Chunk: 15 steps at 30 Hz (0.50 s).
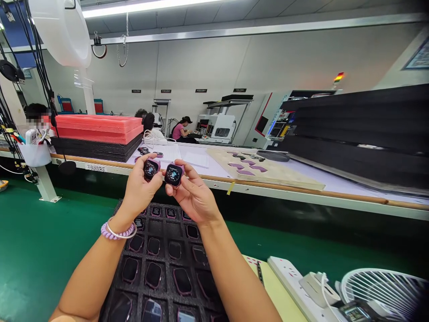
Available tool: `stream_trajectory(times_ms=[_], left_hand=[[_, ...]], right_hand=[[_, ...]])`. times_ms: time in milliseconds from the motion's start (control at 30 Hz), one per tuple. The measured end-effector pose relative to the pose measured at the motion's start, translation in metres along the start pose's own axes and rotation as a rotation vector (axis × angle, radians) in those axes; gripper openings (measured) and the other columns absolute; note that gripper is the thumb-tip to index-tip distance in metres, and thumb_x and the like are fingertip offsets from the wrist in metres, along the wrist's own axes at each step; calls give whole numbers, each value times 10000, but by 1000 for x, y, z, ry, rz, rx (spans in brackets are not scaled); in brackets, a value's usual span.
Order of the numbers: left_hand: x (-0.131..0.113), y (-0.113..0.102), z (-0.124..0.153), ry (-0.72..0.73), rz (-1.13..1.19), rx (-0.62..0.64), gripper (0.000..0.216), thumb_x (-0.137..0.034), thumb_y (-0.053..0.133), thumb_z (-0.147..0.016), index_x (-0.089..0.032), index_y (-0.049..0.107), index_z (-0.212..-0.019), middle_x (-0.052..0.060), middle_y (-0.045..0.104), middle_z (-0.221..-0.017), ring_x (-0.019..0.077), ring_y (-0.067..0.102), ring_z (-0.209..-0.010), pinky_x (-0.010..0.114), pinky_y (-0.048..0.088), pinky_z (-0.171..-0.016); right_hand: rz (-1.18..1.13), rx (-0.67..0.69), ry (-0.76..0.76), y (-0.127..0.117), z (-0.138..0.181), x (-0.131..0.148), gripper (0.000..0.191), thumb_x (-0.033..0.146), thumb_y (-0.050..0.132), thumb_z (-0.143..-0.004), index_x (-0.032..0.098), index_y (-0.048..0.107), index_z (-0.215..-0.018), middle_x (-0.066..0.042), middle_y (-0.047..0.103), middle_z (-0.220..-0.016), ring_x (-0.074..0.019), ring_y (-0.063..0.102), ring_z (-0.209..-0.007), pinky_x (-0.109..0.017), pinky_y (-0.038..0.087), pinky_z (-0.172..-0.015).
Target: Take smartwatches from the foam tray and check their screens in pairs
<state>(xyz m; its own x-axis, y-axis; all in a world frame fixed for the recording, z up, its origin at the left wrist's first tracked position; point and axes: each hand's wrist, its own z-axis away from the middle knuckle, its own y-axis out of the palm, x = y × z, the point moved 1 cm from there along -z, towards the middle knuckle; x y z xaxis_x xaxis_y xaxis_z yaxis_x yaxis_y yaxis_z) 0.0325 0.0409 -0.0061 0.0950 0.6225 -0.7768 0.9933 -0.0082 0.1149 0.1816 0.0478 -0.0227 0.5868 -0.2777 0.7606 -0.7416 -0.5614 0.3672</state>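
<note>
My left hand (142, 185) grips a smartwatch (151, 169) with a purple case and a lit dial between thumb and fingers. Close beside it, my right hand (194, 192) pinches a second smartwatch (174, 174), also purple-edged with its screen lit. Both screens face me, and the two watches are held side by side above a black foam tray (164, 261). Watch faces sit in many of the tray's square pockets, most of them dark; several in the far rows show lit screens. My forearms cover parts of the tray's sides.
A workbench with a wooden edge (348, 197) runs across ahead. On it are red foam sheets (100, 129) over black ones, a beige board (284, 176) with purple pieces, and a black foam stack (362, 134). A power strip (291, 286) and white fan (385, 290) are at lower right.
</note>
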Motion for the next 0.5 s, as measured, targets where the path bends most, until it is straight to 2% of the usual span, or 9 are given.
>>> stream_trajectory(times_ms=[133,333,500], left_hand=[[0,1,0,9,-44,-11,416,-206,676,-772,-179,585,-1177,30,628,-949,157,641,-850,233,499,-772],[0,1,-1,20,2,-9,405,-204,665,-787,-181,575,-1181,37,624,-969,164,643,-911,234,510,-797],[1,1,-1,-6,-5,10,405,-196,682,-776,-192,579,-1168,13,602,-892,153,633,-830,233,504,-763]], right_hand=[[-20,17,-2,0,0,0,437,372,871,-785,275,651,-1151,-31,668,-1025,-168,584,-683,-315,522,-681],[-7,0,4,1,0,1,445,367,860,-780,272,653,-1162,-27,661,-998,-172,576,-680,-318,524,-667],[-17,16,4,0,0,0,428,345,861,-791,269,646,-1154,-35,661,-1030,-164,576,-683,-313,528,-670]])
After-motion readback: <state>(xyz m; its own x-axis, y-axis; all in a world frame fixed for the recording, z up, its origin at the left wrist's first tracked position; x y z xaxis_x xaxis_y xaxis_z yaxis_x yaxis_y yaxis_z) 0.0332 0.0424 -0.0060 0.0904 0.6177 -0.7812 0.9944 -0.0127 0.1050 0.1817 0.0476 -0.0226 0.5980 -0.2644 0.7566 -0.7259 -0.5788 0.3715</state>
